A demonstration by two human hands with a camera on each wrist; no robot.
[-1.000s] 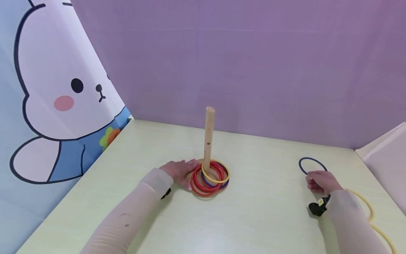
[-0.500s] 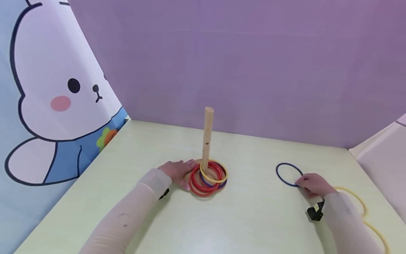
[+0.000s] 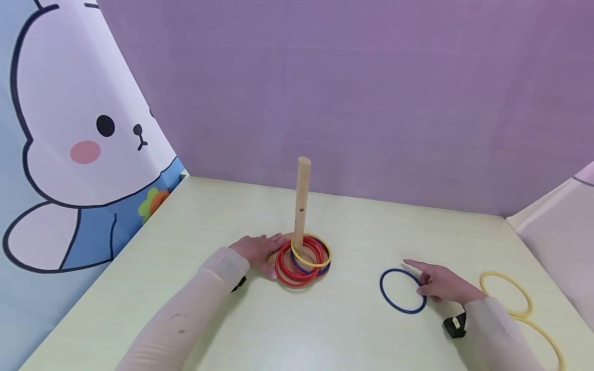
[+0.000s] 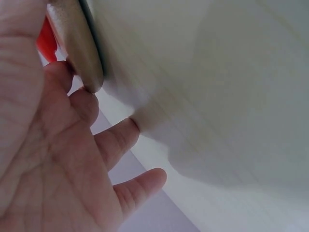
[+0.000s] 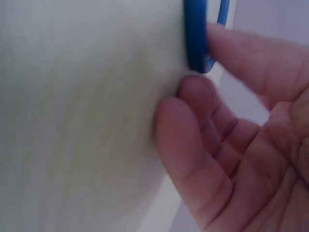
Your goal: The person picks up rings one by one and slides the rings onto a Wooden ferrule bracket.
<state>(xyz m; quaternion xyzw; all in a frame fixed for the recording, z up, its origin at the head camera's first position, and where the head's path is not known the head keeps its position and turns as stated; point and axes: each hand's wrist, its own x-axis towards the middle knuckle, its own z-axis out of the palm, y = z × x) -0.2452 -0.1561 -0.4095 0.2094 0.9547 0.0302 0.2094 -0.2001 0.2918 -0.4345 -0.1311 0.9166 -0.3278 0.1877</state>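
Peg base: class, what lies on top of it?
On the base, around the peg, lie red rings, a blue ring and a yellow ring. The left hand touches its edge. The rings cover most of it.

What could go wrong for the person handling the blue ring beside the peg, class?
1. The right hand only touches the blue ring at its edge on the table; lying flat, it may slide away rather than lift.
2. The left hand rests against the wooden base; a nudge might tilt the peg and its stacked rings.
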